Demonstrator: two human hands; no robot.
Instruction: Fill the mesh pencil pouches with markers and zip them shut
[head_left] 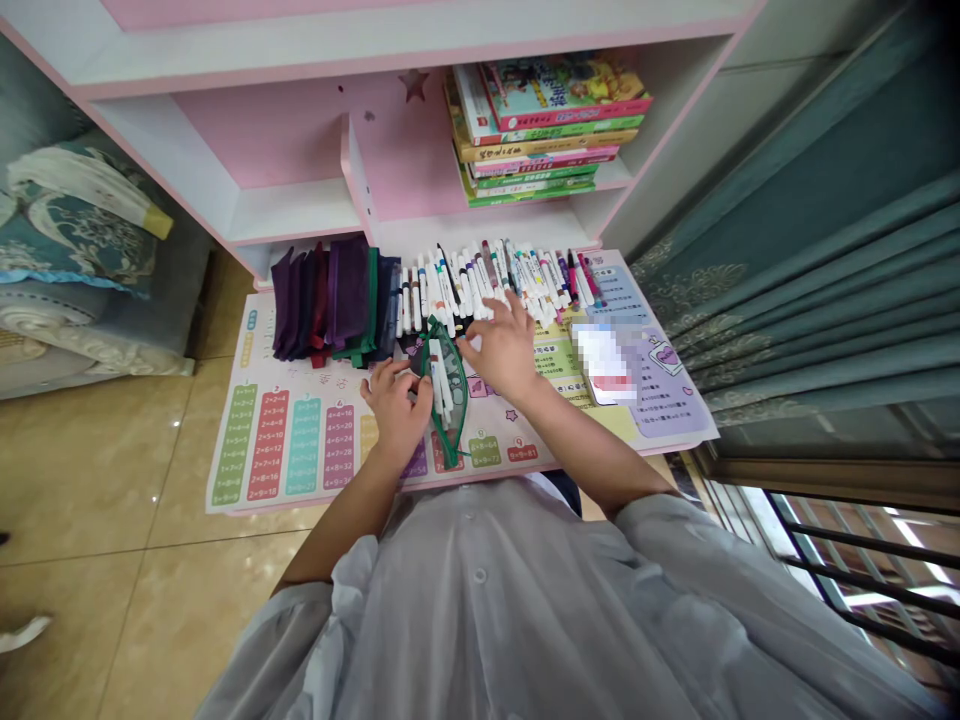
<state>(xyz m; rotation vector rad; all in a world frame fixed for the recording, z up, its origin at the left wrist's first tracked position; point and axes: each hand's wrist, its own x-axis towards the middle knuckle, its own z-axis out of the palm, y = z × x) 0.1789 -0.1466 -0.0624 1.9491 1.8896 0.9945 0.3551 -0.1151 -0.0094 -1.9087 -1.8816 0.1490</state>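
My left hand (pixel 397 405) grips the left edge of an open green pencil case (pixel 448 395) that lies on a colourful number mat (pixel 300 440). Several white markers lie inside the case. My right hand (pixel 504 345) rests with fingers spread on a long row of markers (pixel 495 280) laid along the far side of the mat. Whether those fingers pinch a marker I cannot see.
A stack of dark purple and green pencil cases (pixel 334 300) stands at the mat's far left. A pink and white shelf (pixel 375 170) behind holds stacked books (pixel 547 125). A card (pixel 611 365) lies right of my hand. Curtain (pixel 825 250) hangs on the right.
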